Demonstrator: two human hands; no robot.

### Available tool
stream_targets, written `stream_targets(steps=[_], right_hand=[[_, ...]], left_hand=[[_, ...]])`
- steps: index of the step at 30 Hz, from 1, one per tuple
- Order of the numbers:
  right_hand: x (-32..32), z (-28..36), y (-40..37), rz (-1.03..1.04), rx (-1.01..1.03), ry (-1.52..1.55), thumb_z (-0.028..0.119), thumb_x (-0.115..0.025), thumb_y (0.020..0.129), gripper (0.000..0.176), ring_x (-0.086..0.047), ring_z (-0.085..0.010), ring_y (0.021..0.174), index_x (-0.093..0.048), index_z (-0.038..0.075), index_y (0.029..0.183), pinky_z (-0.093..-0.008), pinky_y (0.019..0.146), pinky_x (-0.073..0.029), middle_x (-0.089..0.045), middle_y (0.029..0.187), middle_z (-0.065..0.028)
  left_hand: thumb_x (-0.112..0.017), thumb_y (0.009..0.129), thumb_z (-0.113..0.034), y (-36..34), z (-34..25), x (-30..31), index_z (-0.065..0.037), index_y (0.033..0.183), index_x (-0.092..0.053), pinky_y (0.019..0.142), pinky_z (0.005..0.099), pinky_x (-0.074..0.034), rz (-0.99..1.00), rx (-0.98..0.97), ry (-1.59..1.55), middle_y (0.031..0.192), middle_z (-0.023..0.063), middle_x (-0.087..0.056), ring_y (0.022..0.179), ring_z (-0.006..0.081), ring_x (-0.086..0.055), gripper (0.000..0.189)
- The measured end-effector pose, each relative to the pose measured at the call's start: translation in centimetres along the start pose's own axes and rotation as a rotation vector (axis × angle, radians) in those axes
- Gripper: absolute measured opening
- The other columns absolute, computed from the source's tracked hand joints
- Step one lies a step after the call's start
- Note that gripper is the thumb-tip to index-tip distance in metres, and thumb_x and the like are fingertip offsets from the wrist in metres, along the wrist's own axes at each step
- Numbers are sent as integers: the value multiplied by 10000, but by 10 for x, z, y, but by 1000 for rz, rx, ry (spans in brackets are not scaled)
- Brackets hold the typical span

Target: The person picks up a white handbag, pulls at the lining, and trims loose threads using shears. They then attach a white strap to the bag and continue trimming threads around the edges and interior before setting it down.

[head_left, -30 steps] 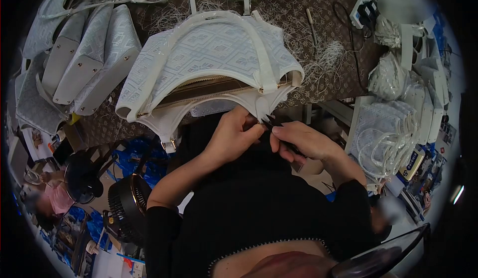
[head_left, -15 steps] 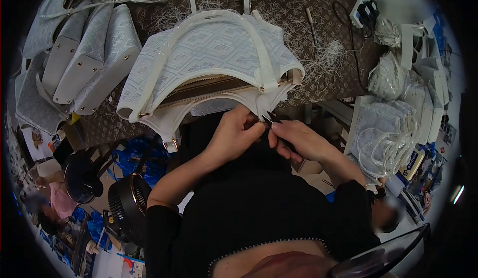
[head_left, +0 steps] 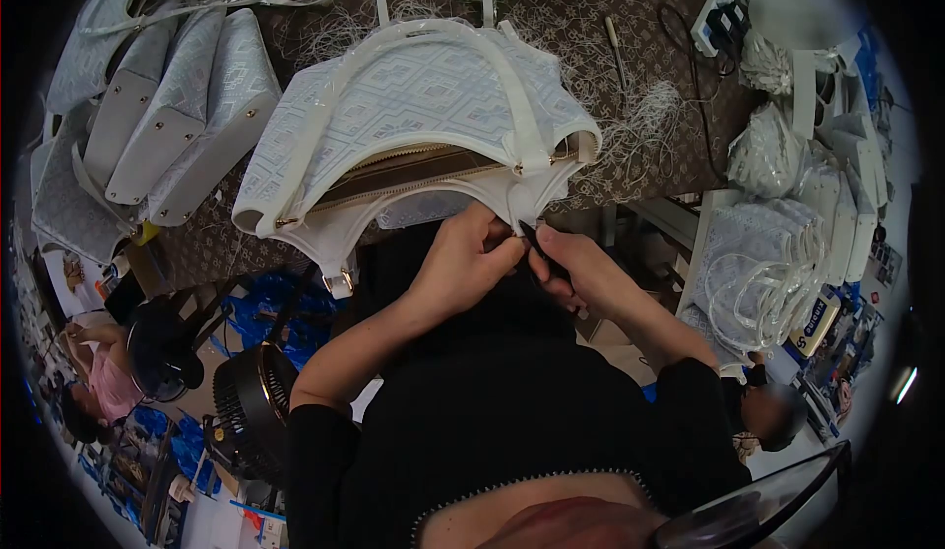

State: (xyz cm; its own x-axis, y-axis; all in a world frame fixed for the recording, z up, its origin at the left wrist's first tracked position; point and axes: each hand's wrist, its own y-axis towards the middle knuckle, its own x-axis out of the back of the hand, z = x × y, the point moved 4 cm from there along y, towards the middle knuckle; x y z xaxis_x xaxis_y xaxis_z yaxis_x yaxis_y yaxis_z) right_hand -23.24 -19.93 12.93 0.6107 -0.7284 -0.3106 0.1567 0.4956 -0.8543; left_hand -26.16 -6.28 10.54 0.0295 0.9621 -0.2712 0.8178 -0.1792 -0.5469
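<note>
A white patterned handbag [head_left: 423, 96] lies on the table edge with its zippered opening toward me and its handles looped over the top. My left hand [head_left: 468, 259] pinches the bag's white strap tab near the front edge. Close beside it, my right hand [head_left: 576, 264] is wrapped round small dark thread snips [head_left: 533, 238], whose blades are at the tab. The blades look closer together, but part of them is hidden by fingers. A metal buckle [head_left: 339, 282] hangs from the bag's other front tab.
Several finished-looking white bags [head_left: 187, 116] stand at the left. Loose threads [head_left: 655, 116] and an awl-like tool [head_left: 616, 52] lie on the brown table [head_left: 679, 57]. More bags [head_left: 763, 264] are stacked at right. A black fan [head_left: 254, 401] stands at lower left; other people are nearby.
The snips' blades, spread apart earlier, have come together at the tab. My right hand has shifted slightly. At the left, a person in pink has changed posture.
</note>
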Motion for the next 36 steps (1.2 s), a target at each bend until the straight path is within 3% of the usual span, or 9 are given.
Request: stream_targets(steps=[10, 12, 13, 15, 19, 21, 24, 31, 36], right_hand=[[17, 5, -7, -103, 190, 155, 474, -305, 929, 487, -269, -47, 384, -457, 69, 705, -205, 378, -244, -311, 470, 43], [24, 18, -12, -344, 666, -240, 429, -473, 891, 416, -370, -19, 469, -531, 31, 788, -172, 441, -296, -425, 536, 37], [23, 18, -11, -345, 670, -240, 429, -473, 891, 416, -370, -19, 469, -531, 31, 788, -172, 441, -296, -425, 536, 37], [25, 15, -7, -461, 509, -431, 330, -637, 815, 332, -464, -14, 609, -577, 12, 886, -163, 551, -369, -540, 667, 22], [18, 10, -1, -341, 371, -270, 215, -680, 791, 247, -512, -37, 691, -592, 18, 911, -188, 640, -417, -592, 758, 8], [17, 13, 1, -339, 578, -153, 176, -674, 794, 175, -429, -20, 597, -613, 18, 840, -181, 539, -351, -531, 650, 44], [17, 17, -2, -355, 674, -144, 168, -666, 805, 155, -447, -21, 608, -611, 24, 821, -179, 550, -361, -544, 663, 43], [17, 21, -8, -166, 589, -41, 170, -654, 817, 156, -484, -44, 658, -587, 29, 821, -196, 594, -383, -565, 734, 7], [13, 26, -12, -59, 757, -169, 156, -622, 833, 136, -474, -71, 649, -581, 31, 798, -216, 602, -387, -558, 770, -20]], left_hand=[[-578, 822, -100, -2, 2, -2, 65, 1018, -485, 616, 260, -506, 31, 59, -123, 874, 87, -630, 743, 129, -613, 272], [-576, 825, -99, -4, -4, 0, 61, 1027, -479, 628, 258, -506, 42, 61, -126, 889, 90, -626, 756, 133, -617, 275], [-575, 829, -99, -4, -6, 1, 58, 1036, -473, 639, 256, -506, 54, 66, -132, 903, 93, -622, 770, 136, -621, 279], [-574, 830, -99, -5, -7, 4, 57, 1053, -461, 648, 256, -506, 67, 77, -120, 911, 100, -617, 774, 143, -623, 294], [-575, 834, -101, -7, -11, 7, 54, 1091, -432, 655, 259, -505, 109, 118, -145, 918, 112, -607, 780, 163, -626, 332], [-577, 835, -103, -8, -16, 7, 53, 1089, -432, 653, 259, -504, 109, 115, -142, 921, 111, -607, 778, 164, -626, 332], [-582, 835, -108, -8, -16, 7, 52, 1083, -434, 650, 258, -502, 113, 112, -153, 924, 109, -606, 771, 164, -627, 330], [-593, 831, -114, -7, -12, 7, 60, 1072, -436, 650, 254, -499, 116, 107, -168, 913, 108, -606, 757, 161, -626, 337], [-597, 826, -113, -6, -12, 8, 61, 1067, -442, 647, 254, -497, 126, 86, -188, 902, 102, -605, 758, 156, -625, 335]])
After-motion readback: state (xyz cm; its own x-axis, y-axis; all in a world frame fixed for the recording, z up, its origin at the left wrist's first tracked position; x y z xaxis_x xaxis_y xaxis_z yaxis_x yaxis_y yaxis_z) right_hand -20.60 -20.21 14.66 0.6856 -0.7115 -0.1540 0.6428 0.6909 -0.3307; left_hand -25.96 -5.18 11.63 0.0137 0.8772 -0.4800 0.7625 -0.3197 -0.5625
